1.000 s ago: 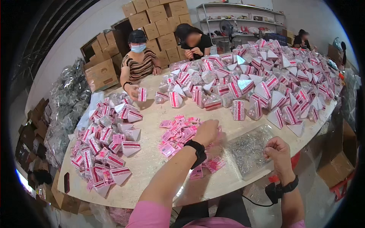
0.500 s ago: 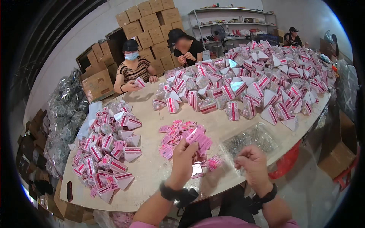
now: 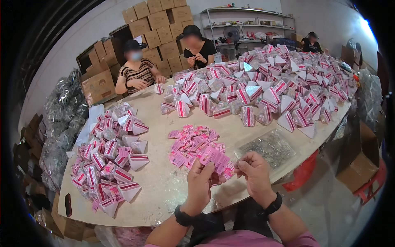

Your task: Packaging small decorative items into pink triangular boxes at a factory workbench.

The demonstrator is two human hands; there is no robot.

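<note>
Just on the near side of the pink card pile (image 3: 185,145), holds at least one printed pink card (image 3: 216,157) between thumb and fingers of the left hand (image 3: 200,183), above the worktop (image 3: 152,123). Bends the fingers of the right hand (image 3: 256,173) close by the right end of that card, thumb near forefinger — cannot tell whether bare or pinching something small. Wears a black band (image 3: 183,216) on the left wrist and another on the right.

Right of the pile, has a clear shallow tray (image 3: 290,153) strewn with thin metallic pieces (image 3: 267,145). Left of the pile, has a heap of clear packets (image 3: 101,161) with pink-and-white strips; beyond it and to the right, faces a far larger mound (image 3: 288,86) of similar packets. Also faces, beyond the pile, a person in a striped top (image 3: 138,74) and a person in black (image 3: 199,48) with both hands raised — plus stacked cartons (image 3: 158,35) farther behind.
</note>
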